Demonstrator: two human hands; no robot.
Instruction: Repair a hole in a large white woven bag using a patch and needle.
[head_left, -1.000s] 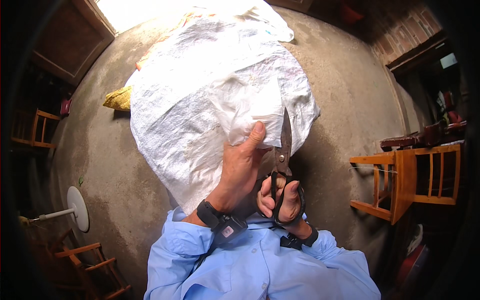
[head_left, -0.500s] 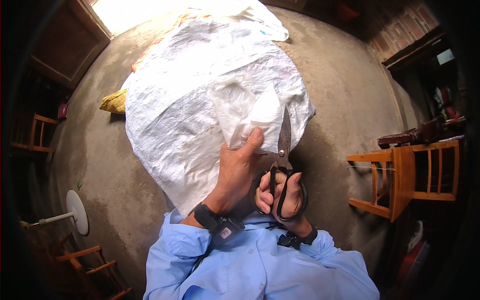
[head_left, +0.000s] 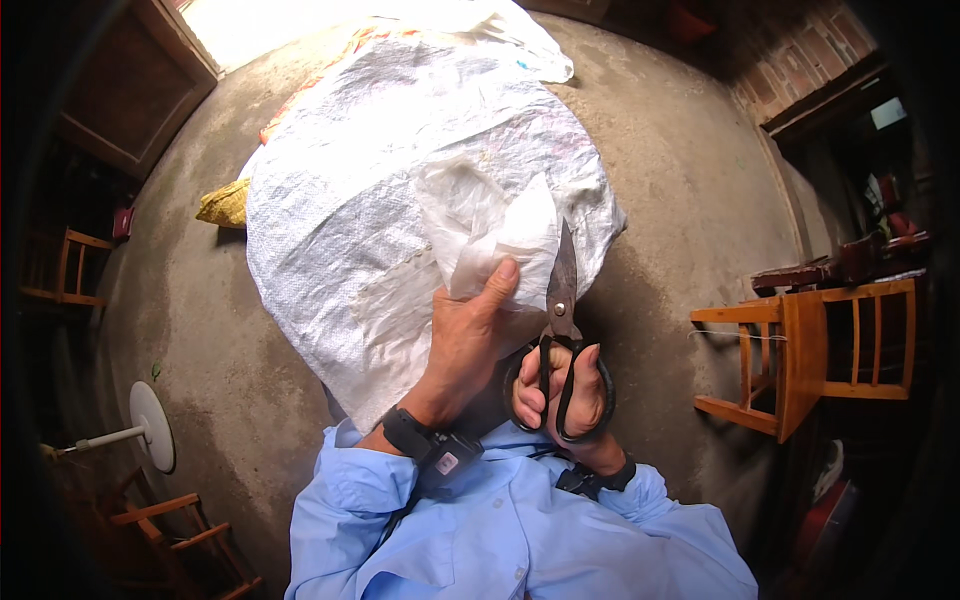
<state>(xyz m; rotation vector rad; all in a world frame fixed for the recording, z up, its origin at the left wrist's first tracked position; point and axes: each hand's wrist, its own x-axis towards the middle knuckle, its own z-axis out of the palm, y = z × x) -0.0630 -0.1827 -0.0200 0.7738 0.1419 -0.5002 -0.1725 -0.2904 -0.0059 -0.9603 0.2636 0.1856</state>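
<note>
My left hand (head_left: 468, 335) is closed on a thin, whitish plastic sheet (head_left: 455, 210), with its thumb pressed on top and the fingers hidden beneath. A folded white piece of it stands up beside the thumb. In my right hand (head_left: 560, 390) is a pair of scissors (head_left: 563, 285) with black handles and dark, worn blades. The blades point away from me, look nearly closed, and lie along the sheet's right edge. Whether they grip any of it I cannot tell. Under both hands spreads a large white woven sack (head_left: 330, 230) over something roundish.
A wooden chair (head_left: 800, 350) stands on the concrete floor (head_left: 680, 200) at the right. To the left are a yellow bundle (head_left: 222, 205), a white round base on a pole (head_left: 152, 427) and another wooden chair (head_left: 180, 520). Clear plastic (head_left: 530, 45) lies at the sack's far edge.
Little differs. The whole view has shifted slightly, and both hands, the sheet and the scissors keep nearly the same position.
</note>
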